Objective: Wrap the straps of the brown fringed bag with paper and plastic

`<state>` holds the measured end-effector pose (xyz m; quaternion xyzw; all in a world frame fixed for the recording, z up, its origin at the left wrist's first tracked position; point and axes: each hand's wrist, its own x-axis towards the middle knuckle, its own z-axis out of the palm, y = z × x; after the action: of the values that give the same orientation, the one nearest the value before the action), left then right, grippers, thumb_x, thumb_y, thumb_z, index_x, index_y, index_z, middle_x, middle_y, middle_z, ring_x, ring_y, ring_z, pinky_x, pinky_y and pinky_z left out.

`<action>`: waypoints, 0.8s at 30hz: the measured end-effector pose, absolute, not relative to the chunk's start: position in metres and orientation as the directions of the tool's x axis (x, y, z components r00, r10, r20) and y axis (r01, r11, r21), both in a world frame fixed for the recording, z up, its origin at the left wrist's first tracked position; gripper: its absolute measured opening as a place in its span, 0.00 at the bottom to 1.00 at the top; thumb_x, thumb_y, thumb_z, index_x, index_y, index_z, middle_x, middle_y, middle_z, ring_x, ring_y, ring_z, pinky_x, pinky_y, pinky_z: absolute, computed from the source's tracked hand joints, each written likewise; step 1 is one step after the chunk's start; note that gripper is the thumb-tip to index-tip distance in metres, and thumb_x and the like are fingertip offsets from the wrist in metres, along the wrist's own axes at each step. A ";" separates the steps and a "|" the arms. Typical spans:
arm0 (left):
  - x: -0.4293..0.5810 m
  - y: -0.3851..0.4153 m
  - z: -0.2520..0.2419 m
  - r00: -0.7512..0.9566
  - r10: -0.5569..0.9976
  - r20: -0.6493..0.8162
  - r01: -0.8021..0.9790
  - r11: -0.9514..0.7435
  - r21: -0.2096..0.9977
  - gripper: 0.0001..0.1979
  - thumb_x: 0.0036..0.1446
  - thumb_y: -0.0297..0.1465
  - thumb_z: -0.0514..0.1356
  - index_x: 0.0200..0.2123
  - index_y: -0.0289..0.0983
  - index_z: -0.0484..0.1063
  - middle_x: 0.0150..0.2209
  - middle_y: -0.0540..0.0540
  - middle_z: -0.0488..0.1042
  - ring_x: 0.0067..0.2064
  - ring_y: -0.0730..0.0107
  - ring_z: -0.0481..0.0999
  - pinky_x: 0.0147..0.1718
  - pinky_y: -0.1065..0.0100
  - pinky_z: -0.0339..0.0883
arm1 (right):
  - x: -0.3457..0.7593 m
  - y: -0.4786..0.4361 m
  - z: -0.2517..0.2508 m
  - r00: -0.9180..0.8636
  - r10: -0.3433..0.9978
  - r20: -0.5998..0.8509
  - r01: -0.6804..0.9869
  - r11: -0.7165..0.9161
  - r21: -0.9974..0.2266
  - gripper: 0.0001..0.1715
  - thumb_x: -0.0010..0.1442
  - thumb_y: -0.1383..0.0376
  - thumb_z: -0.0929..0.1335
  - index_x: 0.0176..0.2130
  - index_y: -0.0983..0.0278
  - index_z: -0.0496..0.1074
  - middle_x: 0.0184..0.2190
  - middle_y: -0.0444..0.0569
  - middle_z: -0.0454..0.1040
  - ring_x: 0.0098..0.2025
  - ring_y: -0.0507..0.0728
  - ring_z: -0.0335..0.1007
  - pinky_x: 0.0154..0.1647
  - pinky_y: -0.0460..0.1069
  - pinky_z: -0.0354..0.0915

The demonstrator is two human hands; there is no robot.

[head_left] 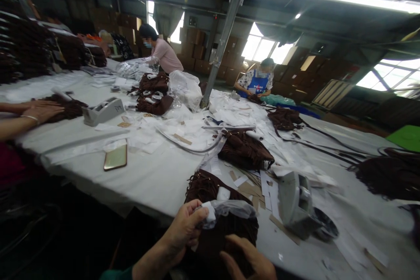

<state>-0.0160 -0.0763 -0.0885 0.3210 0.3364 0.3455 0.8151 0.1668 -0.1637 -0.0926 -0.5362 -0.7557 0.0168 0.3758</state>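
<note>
A dark brown fringed bag (210, 192) lies at the near edge of the white table (154, 175). My left hand (185, 227) is closed in a pinch on a wad of white tissue paper and clear wrap (226, 210) at the top of the bag. Lower down, my right hand (247, 260) rests on the bag's front with its fingers curled against the suede.
A grey tape dispenser (300, 205) stands right of the bag, another tape dispenser (103, 111) farther left. A phone (115, 157) lies on the table. More brown bags (244, 148), paper scraps and straps are scattered about. A co-worker's hands (36, 109) rest at left; two people work at the far side.
</note>
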 end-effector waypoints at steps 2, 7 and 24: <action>-0.014 -0.081 -0.086 0.526 0.796 -0.300 -0.333 0.517 0.789 0.22 0.48 0.47 0.65 0.30 0.38 0.59 0.20 0.59 0.61 0.14 0.88 0.44 0.13 0.78 0.35 | 0.160 -0.157 -0.083 -0.045 0.830 0.556 0.799 0.364 -0.478 0.17 0.60 0.63 0.69 0.50 0.61 0.69 0.40 0.51 0.77 0.39 0.57 0.76 0.38 0.49 0.74; -0.011 -0.090 -0.080 0.556 0.803 -0.216 -0.334 0.453 0.827 0.21 0.48 0.45 0.66 0.30 0.36 0.62 0.22 0.55 0.64 0.19 0.84 0.57 0.17 0.80 0.48 | 0.150 -0.135 -0.073 -0.040 0.761 0.648 0.855 0.362 -0.372 0.15 0.60 0.59 0.68 0.47 0.58 0.73 0.49 0.55 0.74 0.50 0.66 0.71 0.45 0.60 0.72; -0.009 -0.087 -0.106 0.543 0.790 -0.285 -0.266 0.483 0.834 0.16 0.45 0.39 0.67 0.25 0.37 0.64 0.17 0.59 0.56 0.16 0.84 0.46 0.14 0.77 0.40 | 0.222 -0.136 -0.062 0.427 0.716 0.552 0.681 0.146 -0.717 0.13 0.59 0.58 0.68 0.42 0.61 0.77 0.48 0.53 0.76 0.50 0.61 0.73 0.52 0.56 0.69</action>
<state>-0.0092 -0.0872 -0.1065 0.3830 0.3420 0.3340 0.7904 0.2215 -0.1360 -0.0620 -0.6531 -0.5349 0.0165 0.5357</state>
